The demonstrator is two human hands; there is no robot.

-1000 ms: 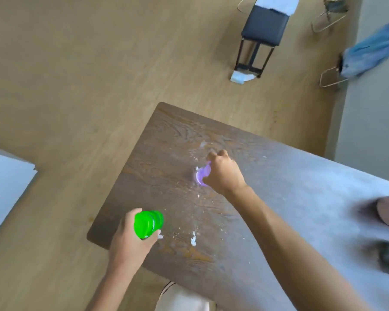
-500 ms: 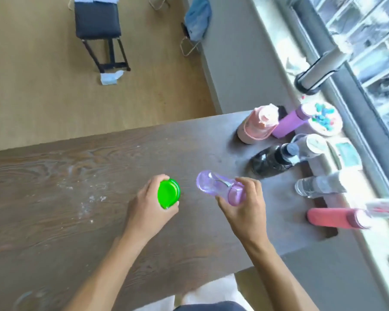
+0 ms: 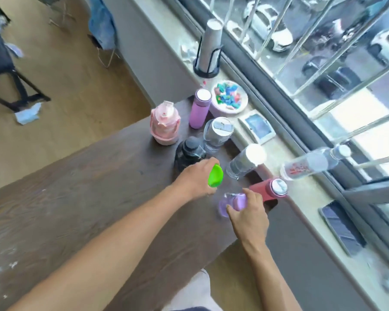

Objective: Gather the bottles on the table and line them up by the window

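Observation:
My left hand (image 3: 194, 178) grips a bottle with a bright green lid (image 3: 216, 176), held among the bottles at the window end of the dark wooden table (image 3: 88, 187). My right hand (image 3: 248, 215) holds a clear purple bottle (image 3: 230, 202) low over the table, just in front of a red bottle (image 3: 267, 189). Standing close by are a black bottle (image 3: 189, 153), a pink bottle (image 3: 164, 124), a lilac bottle (image 3: 199, 108) and two clear bottles (image 3: 218, 134) (image 3: 245, 161). Another clear bottle (image 3: 312, 163) stands on the sill.
The stone windowsill (image 3: 301, 198) carries a plate of coloured pieces (image 3: 229, 97), a cup dispenser (image 3: 209, 50), a small card (image 3: 257, 126) and a phone (image 3: 341, 227). A black chair (image 3: 3, 68) stands on the wooden floor at far left.
Both hands have carried their bottles across the table from its far end to the window end, and my view has swung round to the windowsill.

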